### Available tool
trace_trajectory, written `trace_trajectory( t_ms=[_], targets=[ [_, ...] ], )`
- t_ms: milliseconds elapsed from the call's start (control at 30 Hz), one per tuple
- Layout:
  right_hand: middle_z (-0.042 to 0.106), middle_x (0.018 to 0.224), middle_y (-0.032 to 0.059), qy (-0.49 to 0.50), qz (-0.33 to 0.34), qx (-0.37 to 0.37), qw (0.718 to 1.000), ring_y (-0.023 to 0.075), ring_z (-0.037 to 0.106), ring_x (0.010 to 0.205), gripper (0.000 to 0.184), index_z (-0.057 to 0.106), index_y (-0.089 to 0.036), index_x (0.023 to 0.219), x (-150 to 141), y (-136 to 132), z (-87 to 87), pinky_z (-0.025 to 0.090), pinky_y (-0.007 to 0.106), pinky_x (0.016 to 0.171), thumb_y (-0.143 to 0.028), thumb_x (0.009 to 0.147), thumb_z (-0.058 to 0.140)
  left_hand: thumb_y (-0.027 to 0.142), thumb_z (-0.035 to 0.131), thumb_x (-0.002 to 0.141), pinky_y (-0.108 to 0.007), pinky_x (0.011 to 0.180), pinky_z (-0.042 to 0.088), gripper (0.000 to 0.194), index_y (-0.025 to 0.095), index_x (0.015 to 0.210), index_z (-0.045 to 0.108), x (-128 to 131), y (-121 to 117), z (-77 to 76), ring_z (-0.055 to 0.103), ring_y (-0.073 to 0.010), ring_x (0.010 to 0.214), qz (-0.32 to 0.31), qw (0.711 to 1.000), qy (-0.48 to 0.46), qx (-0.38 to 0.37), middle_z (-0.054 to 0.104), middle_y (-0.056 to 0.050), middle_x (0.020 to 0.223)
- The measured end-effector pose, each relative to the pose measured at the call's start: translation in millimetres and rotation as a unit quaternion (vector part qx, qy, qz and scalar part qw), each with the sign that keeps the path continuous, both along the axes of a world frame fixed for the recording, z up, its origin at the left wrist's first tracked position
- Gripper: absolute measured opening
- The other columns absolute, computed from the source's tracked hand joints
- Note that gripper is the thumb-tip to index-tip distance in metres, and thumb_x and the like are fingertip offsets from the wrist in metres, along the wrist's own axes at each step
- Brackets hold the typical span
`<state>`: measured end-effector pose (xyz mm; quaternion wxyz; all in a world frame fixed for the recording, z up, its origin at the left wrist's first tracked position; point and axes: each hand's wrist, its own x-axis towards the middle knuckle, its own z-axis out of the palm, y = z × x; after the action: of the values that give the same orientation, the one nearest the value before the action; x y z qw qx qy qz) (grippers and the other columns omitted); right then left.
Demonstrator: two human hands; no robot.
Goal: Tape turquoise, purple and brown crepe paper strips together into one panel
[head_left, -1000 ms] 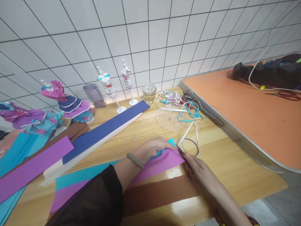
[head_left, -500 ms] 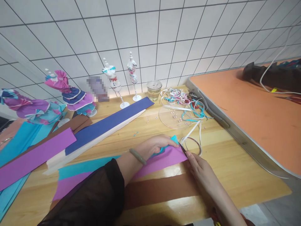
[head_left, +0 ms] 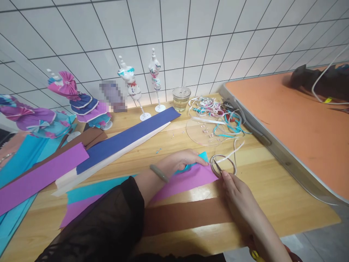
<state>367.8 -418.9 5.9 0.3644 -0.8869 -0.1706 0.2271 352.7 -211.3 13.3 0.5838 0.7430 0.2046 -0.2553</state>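
Note:
My left hand (head_left: 188, 159), a green bangle on its wrist, is closed on the right end of a turquoise strip (head_left: 203, 157), which looks like crepe paper. Under it, a purple strip (head_left: 180, 183) runs along the table, its right end raised near my fingers. My right hand (head_left: 231, 182) pinches dark, slender tweezers (head_left: 217, 166), their tips pointing up and left. Those tips lie over a loop of narrow ribbon (head_left: 235, 165), just right of the strips; whether they touch it I cannot tell. Closer to me lies a brown strip (head_left: 188, 217), partly hidden by my sleeve.
Dressed mannequins (head_left: 84, 105) stand at the left, two white mannequins (head_left: 131, 85) at the back. A glass cup (head_left: 181, 99), tangled ribbons (head_left: 207, 105) and a clear disc (head_left: 195, 133) with small beads lie behind my hands. More strips (head_left: 128, 140) stretch leftward. An orange-topped surface (head_left: 294, 120) borders the right.
The tweezers have moved from the strips' right edge rightward over the ribbon loop. The white ribbon's end has shifted away from the pile. My left hand keeps its hold.

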Motion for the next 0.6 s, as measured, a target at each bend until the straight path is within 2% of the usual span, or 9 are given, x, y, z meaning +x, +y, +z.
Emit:
trace_trajectory(
  t_ms=[133, 200, 300, 433, 533, 600],
  targets=[
    [0.068, 0.086, 0.0096, -0.021, -0.005, -0.024, 0.999, 0.0243, 0.062, 0.083, 0.049, 0.060, -0.019, 0.082, 8, -6, 1.4, 0.044, 0.032, 0.074, -0.059, 0.086, 0.032, 0.050, 0.064, 0.067, -0.023, 0.045, 0.028, 0.034, 0.019, 0.068, 0.050, 3, 4, 1.0, 0.040, -0.0093, 0.049, -0.076, 0.994, -0.037, 0.069, 0.044, 0.005, 0.056],
    [0.069, 0.086, 0.0104, -0.036, -0.014, -0.037, 0.999, 0.0252, 0.062, 0.084, 0.050, 0.061, -0.019, 0.085, 12, -10, 1.8, 0.045, 0.033, 0.075, -0.059, 0.085, 0.032, 0.047, 0.058, 0.073, -0.023, 0.045, 0.029, 0.029, 0.019, 0.069, 0.051, 4, 5, 1.0, 0.043, -0.0104, 0.049, -0.110, 0.981, -0.081, 0.138, 0.046, 0.004, 0.057],
    [0.069, 0.085, 0.0095, -0.050, -0.015, -0.038, 0.998, 0.0253, 0.063, 0.083, 0.050, 0.062, -0.019, 0.089, 16, -17, 1.6, 0.046, 0.032, 0.071, -0.059, 0.086, 0.031, 0.038, 0.056, 0.076, -0.025, 0.054, 0.038, 0.025, 0.019, 0.091, 0.056, 2, 5, 0.2, 0.056, -0.0162, 0.068, -0.127, 0.939, -0.179, 0.266, 0.061, -0.002, 0.081],
    [0.069, 0.098, 0.0067, -0.062, 0.002, -0.040, 0.997, 0.0248, 0.063, 0.093, 0.048, 0.062, -0.023, 0.096, 19, -30, 3.1, 0.046, 0.031, 0.076, -0.060, 0.085, 0.033, 0.035, 0.056, 0.082, -0.029, 0.074, 0.043, 0.047, 0.017, 0.123, 0.043, -3, -1, 4.5, 0.059, -0.0228, 0.095, -0.155, 0.884, -0.242, 0.369, 0.060, -0.009, 0.109],
    [0.070, 0.098, 0.0051, -0.077, 0.030, -0.075, 0.994, 0.0235, 0.064, 0.089, 0.047, 0.061, -0.025, 0.095, 19, -36, 5.1, 0.046, 0.030, 0.073, -0.062, 0.085, 0.035, 0.034, 0.063, 0.080, -0.034, 0.084, 0.042, 0.062, 0.011, 0.130, 0.035, -7, -9, 12.3, 0.055, -0.0268, 0.106, -0.141, 0.841, -0.240, 0.464, 0.056, -0.016, 0.117],
    [0.070, 0.098, 0.0052, -0.103, 0.043, -0.095, 0.989, 0.0234, 0.065, 0.087, 0.047, 0.061, -0.025, 0.096, 18, -39, 5.3, 0.047, 0.030, 0.070, -0.062, 0.085, 0.034, 0.036, 0.065, 0.079, -0.036, 0.086, 0.041, 0.063, 0.005, 0.127, 0.039, -8, -13, 17.1, 0.053, -0.0299, 0.107, -0.113, 0.812, -0.227, 0.525, 0.056, -0.020, 0.115]
  ],
)
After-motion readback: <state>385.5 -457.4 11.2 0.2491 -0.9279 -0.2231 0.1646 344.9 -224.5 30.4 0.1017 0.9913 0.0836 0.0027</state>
